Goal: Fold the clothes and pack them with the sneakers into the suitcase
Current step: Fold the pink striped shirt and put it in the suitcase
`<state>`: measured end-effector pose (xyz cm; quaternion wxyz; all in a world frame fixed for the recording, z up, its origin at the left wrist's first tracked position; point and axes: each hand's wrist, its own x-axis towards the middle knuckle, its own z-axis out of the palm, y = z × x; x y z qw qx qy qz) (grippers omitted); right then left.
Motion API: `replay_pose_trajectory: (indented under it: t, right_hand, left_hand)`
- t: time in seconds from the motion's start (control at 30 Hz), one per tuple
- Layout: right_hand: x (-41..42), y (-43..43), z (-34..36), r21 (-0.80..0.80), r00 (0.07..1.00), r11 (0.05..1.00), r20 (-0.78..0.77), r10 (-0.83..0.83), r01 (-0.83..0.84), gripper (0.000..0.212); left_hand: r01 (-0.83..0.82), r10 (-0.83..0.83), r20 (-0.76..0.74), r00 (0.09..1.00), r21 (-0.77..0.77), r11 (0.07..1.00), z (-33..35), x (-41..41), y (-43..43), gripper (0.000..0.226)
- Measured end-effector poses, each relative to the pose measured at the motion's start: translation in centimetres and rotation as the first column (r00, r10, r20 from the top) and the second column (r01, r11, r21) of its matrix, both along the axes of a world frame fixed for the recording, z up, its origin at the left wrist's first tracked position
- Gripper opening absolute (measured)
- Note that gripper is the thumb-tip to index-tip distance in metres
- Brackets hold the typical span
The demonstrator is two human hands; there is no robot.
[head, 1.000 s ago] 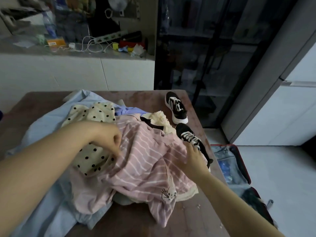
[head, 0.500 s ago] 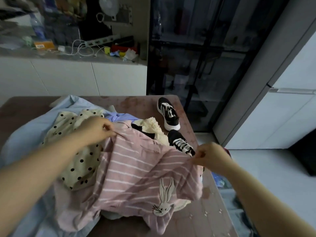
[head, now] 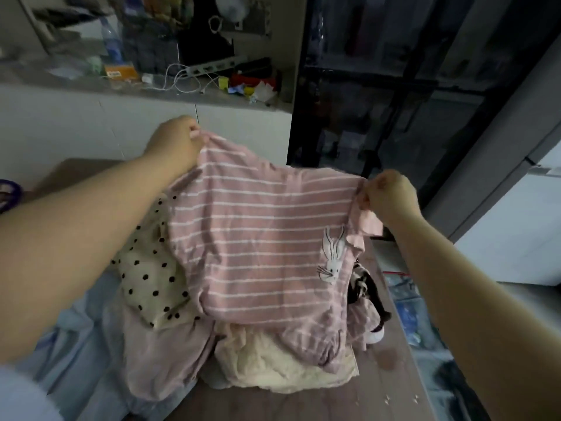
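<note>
Near: cream garment point(head: 285, 369) and blue cloth point(head: 76, 344) flat on table point(head: 391, 378). Sneaker point(head: 368, 296) at right, partly covered. Above pile: pink striped shirt point(head: 261, 238) spread out, long axis left to right, lower edge draped on pile. Right hand point(head: 387, 197) clenched, pinching right shoulder. Farther, higher: left hand point(head: 177, 141) clenched, pinching left shoulder. Polka-dot garment point(head: 148, 268) beneath left forearm.

Pink striped shirt point(head: 261, 244) held up by both top corners

Left hand point(head: 174, 141) pinching one corner, right hand point(head: 387, 197) the other, rest draping below the grip.
</note>
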<state>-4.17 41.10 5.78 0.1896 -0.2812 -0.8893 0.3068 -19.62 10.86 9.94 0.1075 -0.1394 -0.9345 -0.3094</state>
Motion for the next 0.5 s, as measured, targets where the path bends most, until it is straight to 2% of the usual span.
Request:
replay_pose_trajectory:
  t: [0.07,0.13,0.17,0.23,0.27,0.3,0.33,0.37,0.4,0.43,0.5]
  right_hand:
    - [-0.9,-2.0,-1.1,-0.084,0.988,0.987,0.057,0.142,-0.137,0.033]
    - [0.5,-4.1,-2.8,-0.084,0.884,0.907,0.205,0.42,-0.412,0.045]
    - [2.0,-5.0,-3.4,-0.054,0.808,0.852,0.291,0.512,-0.521,0.042]
    - [5.7,-6.2,-5.2,-0.062,0.671,0.761,0.428,0.605,-0.646,0.029]
    - [7.6,-6.7,-6.2,-0.127,0.622,0.743,0.466,0.629,-0.657,0.031]
    - [9.6,-7.3,-7.5,-0.18,0.598,0.749,0.498,0.628,-0.637,0.043]
    - [11.2,-8.0,-9.0,-0.157,0.611,0.773,0.524,0.593,-0.615,0.063]
    - [12.7,-8.7,-10.7,-0.045,0.653,0.805,0.558,0.512,-0.592,0.083]
    - [13.8,-9.1,-12.6,0.072,0.703,0.824,0.567,0.43,-0.562,0.09]
    - [14.5,-9.3,-14.3,0.159,0.747,0.829,0.546,0.379,-0.536,0.086]
    - [14.9,-9.4,-15.7,0.244,0.799,0.825,0.489,0.349,-0.51,0.066]
  left_hand:
    - [-0.019,0.02,0.023,1.0,-0.054,0.998,-1.2,-0.2,1.5,0.029]
    - [0.066,-0.064,0.016,0.998,-0.254,0.965,-2.5,1.0,2.1,0.057]
    - [0.135,-0.149,-0.022,0.989,-0.301,0.944,-3.2,2.0,2.0,0.06]
    - [0.339,-0.383,-0.107,0.917,-0.292,0.894,-4.5,5.0,0.9,0.039]
    - [0.455,-0.505,-0.118,0.855,-0.296,0.84,-5.2,6.8,0.1,0.031]
    - [0.555,-0.609,-0.095,0.787,-0.322,0.767,-6.1,8.8,-0.9,0.034]
    - [0.614,-0.68,-0.073,0.729,-0.369,0.698,-7.1,10.7,-1.9,0.037]
    - [0.634,-0.72,-0.06,0.691,-0.427,0.644,-8.5,12.5,-2.8,0.039]
    - [0.637,-0.749,-0.045,0.661,-0.494,0.592,-10.0,14.0,-3.4,0.041]
    - [0.61,-0.754,-0.029,0.656,-0.567,0.553,-11.6,15.3,-3.9,0.046]
    - [0.517,-0.717,-0.049,0.696,-0.658,0.547,-13.9,15.7,-4.4,0.055]
